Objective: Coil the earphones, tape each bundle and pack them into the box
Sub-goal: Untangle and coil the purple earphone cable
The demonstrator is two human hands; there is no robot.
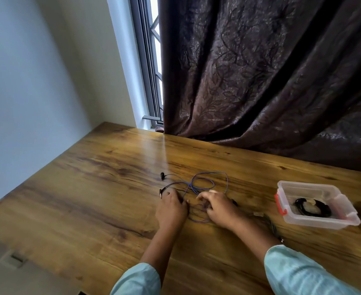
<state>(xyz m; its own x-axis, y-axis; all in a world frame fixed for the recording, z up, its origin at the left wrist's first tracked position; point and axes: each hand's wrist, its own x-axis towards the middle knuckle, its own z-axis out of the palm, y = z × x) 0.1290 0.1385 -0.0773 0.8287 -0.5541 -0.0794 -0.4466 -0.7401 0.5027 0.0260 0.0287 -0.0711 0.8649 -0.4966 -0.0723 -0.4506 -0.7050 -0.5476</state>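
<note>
Purple-corded earphones [205,181] lie in loose loops on the wooden table [90,188], one black earbud [162,176] out to the far left. My left hand [171,207] rests on the cord near its left end, fingers curled over it. My right hand [218,206] pinches the cord at the loops' near side. A clear plastic box [315,204] with red clips stands to the right, a coiled black earphone bundle [312,206] inside it.
Another thin dark cable [271,225] lies on the table by my right forearm, blurred. A dark curtain [271,81] hangs over the table's far edge. A wall and window frame stand at the far left.
</note>
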